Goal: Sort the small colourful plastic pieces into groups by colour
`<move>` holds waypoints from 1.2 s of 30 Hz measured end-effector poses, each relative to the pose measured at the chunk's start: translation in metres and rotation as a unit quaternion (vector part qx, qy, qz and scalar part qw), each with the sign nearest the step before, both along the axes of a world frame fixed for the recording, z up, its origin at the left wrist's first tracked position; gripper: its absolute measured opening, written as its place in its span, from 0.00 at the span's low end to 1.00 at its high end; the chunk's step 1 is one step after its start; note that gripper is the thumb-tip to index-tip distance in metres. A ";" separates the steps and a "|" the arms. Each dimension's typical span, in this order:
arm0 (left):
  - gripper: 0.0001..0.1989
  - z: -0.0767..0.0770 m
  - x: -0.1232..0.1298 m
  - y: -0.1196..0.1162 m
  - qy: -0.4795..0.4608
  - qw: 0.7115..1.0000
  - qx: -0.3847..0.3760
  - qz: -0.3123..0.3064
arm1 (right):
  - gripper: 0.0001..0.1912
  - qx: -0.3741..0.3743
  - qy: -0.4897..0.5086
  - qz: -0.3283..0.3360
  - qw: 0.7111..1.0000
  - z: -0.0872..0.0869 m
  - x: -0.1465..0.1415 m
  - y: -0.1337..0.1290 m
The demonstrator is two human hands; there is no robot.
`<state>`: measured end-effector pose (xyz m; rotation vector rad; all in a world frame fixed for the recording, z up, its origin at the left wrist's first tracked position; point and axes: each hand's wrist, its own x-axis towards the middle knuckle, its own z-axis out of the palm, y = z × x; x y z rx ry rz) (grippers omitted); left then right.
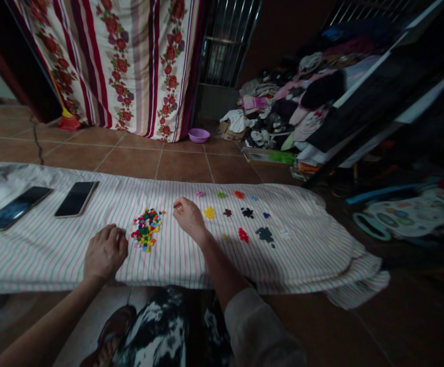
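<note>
A mixed heap of small coloured pieces (146, 229) lies on the striped cloth (176, 265). Left of the heap rests my left hand (105, 251), fingers loosely curled on the cloth; whether anything is under them is hidden. My right hand (188, 216) is between the heap and the yellow pile (209, 212), its thumb and fingertips pinched together on something too small to make out. Further right are single-colour piles: pink (200, 193), green (221, 194), orange (239, 194), brown (227, 212), black (247, 212), red (243, 235) and dark grey (265, 234).
Two phones, one (76, 199) nearer the heap and one (16, 208) at the far left, lie on the cloth. Small blue (267, 215) and white (285, 233) groups are at the right. Beyond stand a purple basin (199, 135) and piled clothes (306, 102).
</note>
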<state>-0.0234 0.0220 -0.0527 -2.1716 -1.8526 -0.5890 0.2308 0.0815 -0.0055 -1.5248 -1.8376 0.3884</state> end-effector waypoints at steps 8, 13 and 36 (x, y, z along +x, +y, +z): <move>0.15 0.003 0.000 -0.001 -0.010 1.000 -0.010 -0.002 | 0.12 -0.034 0.028 -0.152 0.987 0.017 0.072 -0.003; 0.15 0.002 0.000 -0.001 -0.008 1.000 -0.007 -0.001 | 0.15 -0.062 -0.045 -0.223 0.972 0.015 0.114 -0.011; 0.15 0.002 0.000 0.000 0.001 1.000 -0.013 -0.002 | 0.14 -0.166 -0.169 -0.250 0.939 -0.019 0.158 -0.026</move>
